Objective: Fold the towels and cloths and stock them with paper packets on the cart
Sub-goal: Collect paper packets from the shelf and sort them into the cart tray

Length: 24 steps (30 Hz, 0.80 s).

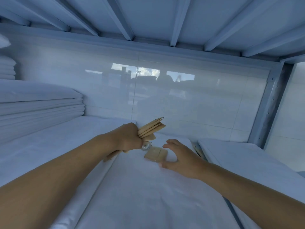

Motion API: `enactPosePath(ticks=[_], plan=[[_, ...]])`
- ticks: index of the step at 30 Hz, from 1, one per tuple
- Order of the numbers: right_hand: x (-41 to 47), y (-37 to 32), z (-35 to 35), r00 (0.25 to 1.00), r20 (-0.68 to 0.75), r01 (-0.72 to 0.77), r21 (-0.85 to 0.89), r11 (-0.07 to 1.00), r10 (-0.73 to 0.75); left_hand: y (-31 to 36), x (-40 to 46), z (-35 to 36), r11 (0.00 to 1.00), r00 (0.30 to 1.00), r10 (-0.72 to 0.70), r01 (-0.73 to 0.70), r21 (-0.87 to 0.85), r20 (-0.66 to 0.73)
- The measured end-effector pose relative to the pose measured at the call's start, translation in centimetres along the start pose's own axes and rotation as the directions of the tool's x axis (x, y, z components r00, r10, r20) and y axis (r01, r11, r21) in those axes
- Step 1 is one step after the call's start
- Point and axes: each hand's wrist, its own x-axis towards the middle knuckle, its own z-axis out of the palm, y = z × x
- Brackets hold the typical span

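My left hand point(127, 138) is closed around a bunch of tan paper packets point(152, 128) that fan out above my fist, with a small clear wrapped item below it. One more tan paper packet point(156, 154) lies flat on the white folded linen point(140, 187) in the middle of the shelf. My right hand point(179, 158) hovers just right of that packet with fingers spread and curved around it, holding nothing. Whether the fingertips touch the packet is unclear.
A stack of folded white sheets point(41, 106) fills the left side, with more folded linen point(6, 68) behind it. Another white pile point(239, 156) lies at the right. A glossy tiled wall point(165, 96) closes the back, a metal shelf upright point(270, 103) stands right, and shelf beams point(148, 22) run overhead.
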Motion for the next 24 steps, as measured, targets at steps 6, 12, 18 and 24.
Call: enactPosePath(ticks=[6,12,18,24], plan=[[1.4,-1.1,1.0,0.999,0.016,0.050,0.004,0.999,-0.050,-1.0,1.0,-0.7,0.993,0.998,-0.053,0.049,-0.106,-0.040],[0.8,-2.4,0.8,0.984,0.043,0.176,-0.290,0.941,-0.171,-0.9,0.9,-0.8,0.995,1.000,0.011,-0.013,-0.100,-0.020],[-1.1,-2.1,-0.4,0.963,-0.077,0.209,-0.396,0.894,-0.260,-0.9,0.8,-0.2,0.989,0.991,0.115,-0.121,-0.090,-0.066],[-1.7,-3.2,-2.3,0.746,-0.374,0.345,-0.491,0.800,-0.551,-0.7,0.8,-0.2,0.957,0.993,0.027,-0.059,-0.285,-0.113]])
